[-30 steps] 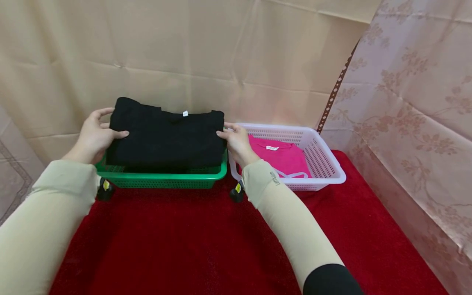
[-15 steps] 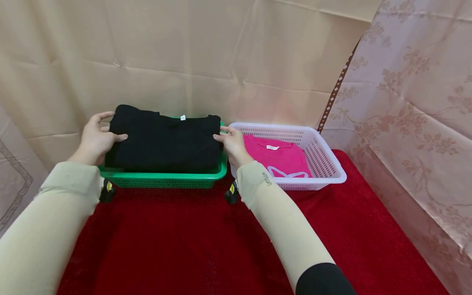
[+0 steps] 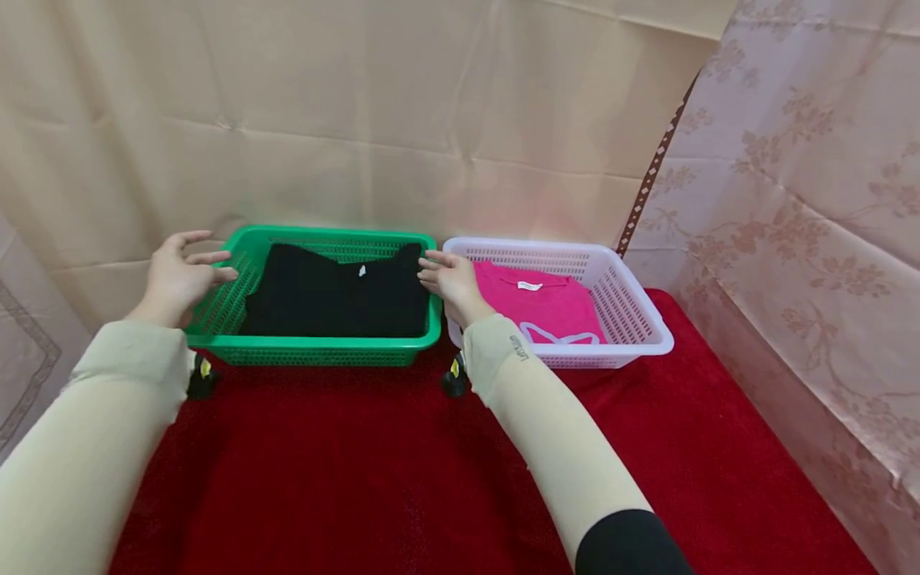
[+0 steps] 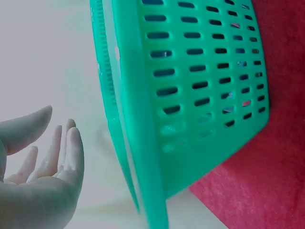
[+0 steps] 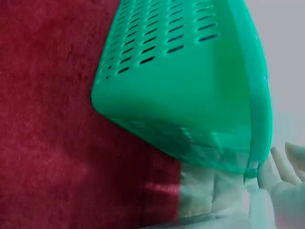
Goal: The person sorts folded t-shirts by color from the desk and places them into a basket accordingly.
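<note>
A folded black shirt (image 3: pixel 331 299) with a small white neck label lies inside the green basket (image 3: pixel 316 343), closer to its right side. My left hand (image 3: pixel 180 275) hovers at the basket's left rim, fingers spread and holding nothing; the left wrist view shows that hand (image 4: pixel 47 176) apart from the rim. At the right rim is my right hand (image 3: pixel 453 283), its fingers extended beside the shirt's right edge. Whether its fingertips touch the cloth or the rim I cannot tell. In the right wrist view that hand (image 5: pixel 288 186) is partly cut off by the frame.
Right of the green basket stands a white basket (image 3: pixel 636 303) holding a folded pink shirt (image 3: pixel 546 307). Both baskets rest on a red cloth (image 3: pixel 323 463). A beige curtain (image 3: pixel 345 120) hangs behind, and a floral curtain (image 3: pixel 812 200) is on the right.
The black shirt has gone down from above the green basket into it, and both hands have let go of it. The left hand's fingers have spread; the baskets have stayed put.
</note>
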Tool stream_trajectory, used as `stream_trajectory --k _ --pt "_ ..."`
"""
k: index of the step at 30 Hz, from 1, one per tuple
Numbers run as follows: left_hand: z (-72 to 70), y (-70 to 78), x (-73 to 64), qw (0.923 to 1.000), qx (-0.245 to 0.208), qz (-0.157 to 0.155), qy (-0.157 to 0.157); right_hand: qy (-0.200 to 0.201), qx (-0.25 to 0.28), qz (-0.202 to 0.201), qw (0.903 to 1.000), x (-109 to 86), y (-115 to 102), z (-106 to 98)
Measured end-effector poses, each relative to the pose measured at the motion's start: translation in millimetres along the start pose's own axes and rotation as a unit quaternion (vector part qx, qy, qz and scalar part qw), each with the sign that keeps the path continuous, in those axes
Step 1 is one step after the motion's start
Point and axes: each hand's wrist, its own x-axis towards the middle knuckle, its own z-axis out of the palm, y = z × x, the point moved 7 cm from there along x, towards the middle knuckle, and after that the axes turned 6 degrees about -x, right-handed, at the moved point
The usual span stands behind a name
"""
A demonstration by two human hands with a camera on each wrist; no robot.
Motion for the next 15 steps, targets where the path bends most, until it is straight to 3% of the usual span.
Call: stream_trajectory --k 3,6,9,12,15 --pt "-2.7 -3.2 0.2 0.9999 -0.011 0.0 -0.011 0.004 0.039 0.0 0.9992 0.4 1 -4" --pt "-1.2 -4.9 -0.2 0.9994 -0.022 -0.004 -0.026 0.004 0.042 -0.001 0.9991 -0.2 1 -6" --pt "3.8 -4.8 -1.7 0.9962 -0.074 -0.01 -0.043 -0.003 0.04 0.001 0.9992 -3.4 -1 -7" --pt "10.8 0.3 -4.6 0.9894 -0.133 -0.013 -0.057 -0.006 0.029 -0.005 0.9995 -8.5 -6 -10" --pt "19.7 11.7 -8.4 0.9878 -0.142 0.002 -0.065 -0.007 0.013 -0.021 0.9997 -14.3 -16 -16"
